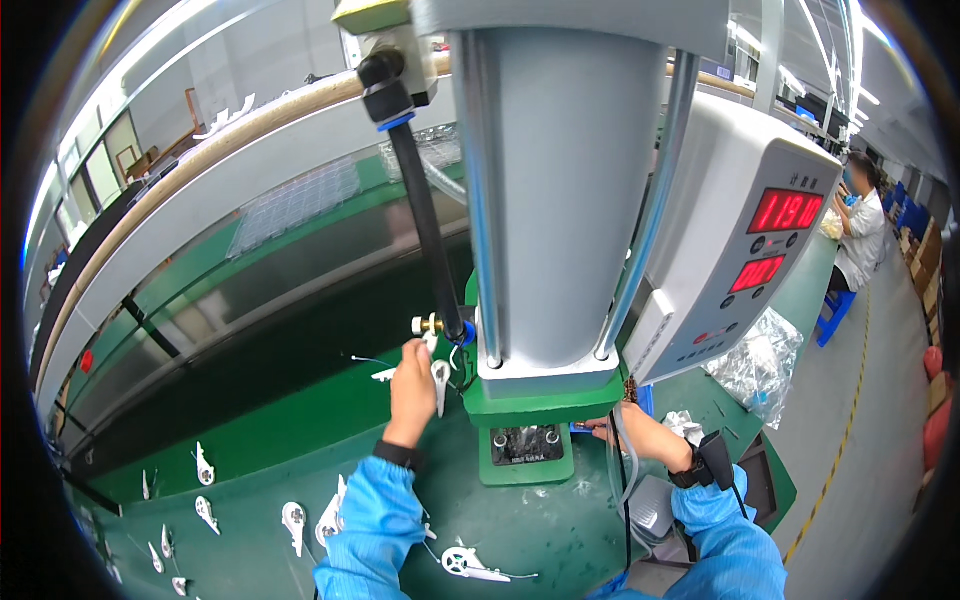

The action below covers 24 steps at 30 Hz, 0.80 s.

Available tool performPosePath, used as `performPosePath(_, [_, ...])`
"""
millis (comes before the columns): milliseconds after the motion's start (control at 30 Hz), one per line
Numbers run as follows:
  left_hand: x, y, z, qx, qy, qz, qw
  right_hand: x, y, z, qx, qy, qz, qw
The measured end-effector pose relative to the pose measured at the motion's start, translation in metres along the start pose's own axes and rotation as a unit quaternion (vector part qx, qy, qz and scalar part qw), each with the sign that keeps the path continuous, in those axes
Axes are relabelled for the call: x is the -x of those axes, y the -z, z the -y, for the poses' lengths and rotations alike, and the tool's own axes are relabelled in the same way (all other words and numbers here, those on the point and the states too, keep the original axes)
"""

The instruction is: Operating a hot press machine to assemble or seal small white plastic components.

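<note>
My left hand (412, 398) is closed in a pinch beside the left of a grey press (555, 200). Its fingertips are turned away, so what they hold is hidden. White plastic parts with round heads and thin arms lie about it, one white part (440, 385) right against its edge. My right hand (650, 438) reaches in at the press's right side. Its fingers point toward the green base (520, 472) and are partly covered by a clear tube (630, 455), near a blue bin (645, 400) with small copper-coloured pieces. A dark metal plate (526, 446) sits on the base.
Several white parts with thin wires are spread over the green table (250, 560) at left. A black hose (425, 220) runs down the press. A counter box (745, 230) with red digits stands right, near a clear plastic bag (765, 365). A person (860, 225) sits far right.
</note>
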<state>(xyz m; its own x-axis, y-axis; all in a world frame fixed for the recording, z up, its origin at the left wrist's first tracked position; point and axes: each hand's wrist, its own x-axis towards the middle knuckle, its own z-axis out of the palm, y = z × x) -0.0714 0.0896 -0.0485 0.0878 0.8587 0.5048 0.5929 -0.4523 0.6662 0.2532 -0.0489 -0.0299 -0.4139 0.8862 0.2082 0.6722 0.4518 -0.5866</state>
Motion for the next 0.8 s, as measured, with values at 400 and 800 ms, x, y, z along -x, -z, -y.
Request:
performPosePath(400, [0.065,0.043,-0.128,0.049,-0.079,0.253,0.963,0.004,-0.003,0.001,-0.089,-0.087,-0.046,0.991])
performPosePath(800, [0.055,0.049,-0.141,0.033,0.014,0.311,0.950,0.003,-0.006,-0.002,-0.177,-0.132,-0.095,0.971])
